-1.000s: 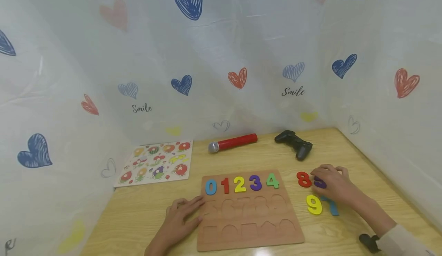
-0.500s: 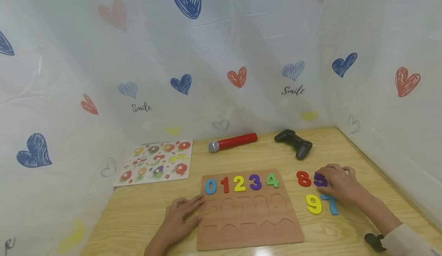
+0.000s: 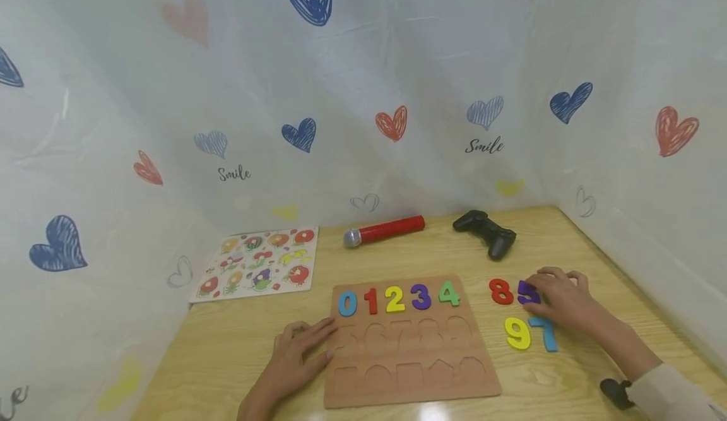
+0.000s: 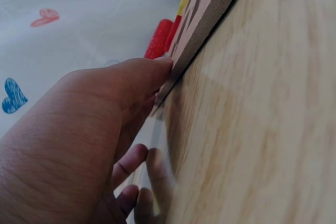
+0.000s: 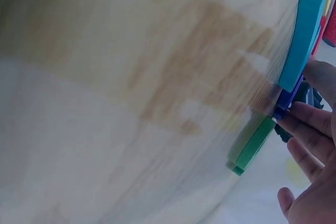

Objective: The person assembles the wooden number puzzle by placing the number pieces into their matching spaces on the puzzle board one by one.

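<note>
A wooden number board (image 3: 414, 402) lies flat on the table, with the coloured numbers 0 to 4 filling its top row. At its left edge, my left hand (image 3: 295, 358) rests with fingertips touching the side. To the right of the board, my right hand (image 3: 568, 298) has thumb and index finger on either side of a purple number 5 (image 3: 528, 292). Around it lie a red 8 (image 3: 501, 291), a yellow 9 (image 3: 517, 334) and a blue 7 (image 3: 545, 334). The right wrist view also shows a green piece (image 5: 254, 145) by the fingers, hidden in the head view.
Behind the board lie a red microphone (image 3: 386, 230) and a black game controller (image 3: 485, 233). A fruit picture board (image 3: 258, 263) is at the back left. Near the right sleeve sits a dark object (image 3: 616, 394). A heart-printed curtain (image 3: 341, 80) surrounds the table.
My right hand has drawn slightly to the right, uncovering more of the purple 5 and the blue 7. The left hand stays at the board's edge.
</note>
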The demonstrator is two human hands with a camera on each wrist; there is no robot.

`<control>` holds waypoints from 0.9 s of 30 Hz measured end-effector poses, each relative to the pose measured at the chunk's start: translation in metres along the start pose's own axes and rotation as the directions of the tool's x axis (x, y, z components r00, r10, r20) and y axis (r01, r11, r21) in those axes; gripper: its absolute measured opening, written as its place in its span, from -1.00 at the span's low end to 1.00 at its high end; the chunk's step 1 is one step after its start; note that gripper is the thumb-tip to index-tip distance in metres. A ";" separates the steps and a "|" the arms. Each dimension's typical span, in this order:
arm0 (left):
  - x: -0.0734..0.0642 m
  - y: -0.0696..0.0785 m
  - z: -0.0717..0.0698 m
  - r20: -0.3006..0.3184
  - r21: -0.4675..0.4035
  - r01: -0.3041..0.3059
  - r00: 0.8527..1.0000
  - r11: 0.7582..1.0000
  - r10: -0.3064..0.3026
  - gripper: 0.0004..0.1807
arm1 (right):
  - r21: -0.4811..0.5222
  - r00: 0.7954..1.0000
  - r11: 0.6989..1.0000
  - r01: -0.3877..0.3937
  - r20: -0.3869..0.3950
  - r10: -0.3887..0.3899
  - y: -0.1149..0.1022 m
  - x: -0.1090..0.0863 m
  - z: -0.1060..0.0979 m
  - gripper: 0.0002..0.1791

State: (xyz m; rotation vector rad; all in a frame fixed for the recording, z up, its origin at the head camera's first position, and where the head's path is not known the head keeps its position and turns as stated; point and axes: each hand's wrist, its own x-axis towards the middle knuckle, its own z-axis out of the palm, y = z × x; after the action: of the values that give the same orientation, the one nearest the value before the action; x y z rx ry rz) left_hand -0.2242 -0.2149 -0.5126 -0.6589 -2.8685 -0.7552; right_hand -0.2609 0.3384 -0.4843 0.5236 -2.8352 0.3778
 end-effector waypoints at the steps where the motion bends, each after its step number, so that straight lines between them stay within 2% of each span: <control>1: 0.000 0.000 0.000 -0.001 -0.003 -0.001 1.000 1.000 0.001 -0.48 | 0.003 1.000 1.000 0.001 -0.002 -0.001 0.000 0.000 -0.001 -0.52; 15: 0.001 0.000 0.000 0.003 -0.010 -0.003 1.000 1.000 0.003 -0.48 | -0.003 1.000 1.000 -0.023 0.009 0.023 -0.004 -0.003 -0.007 -0.44; 27: -0.001 -0.001 0.001 -0.008 -0.021 0.000 1.000 1.000 0.000 -0.49 | 0.004 0.998 0.999 0.041 -0.047 -0.041 -0.016 -0.004 -0.010 -0.48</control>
State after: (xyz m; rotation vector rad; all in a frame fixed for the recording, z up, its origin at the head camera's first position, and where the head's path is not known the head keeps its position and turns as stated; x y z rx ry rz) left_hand -0.2239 -0.2156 -0.5141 -0.6572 -2.8571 -0.7870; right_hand -0.2492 0.3279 -0.4723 0.5653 -2.7744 0.3841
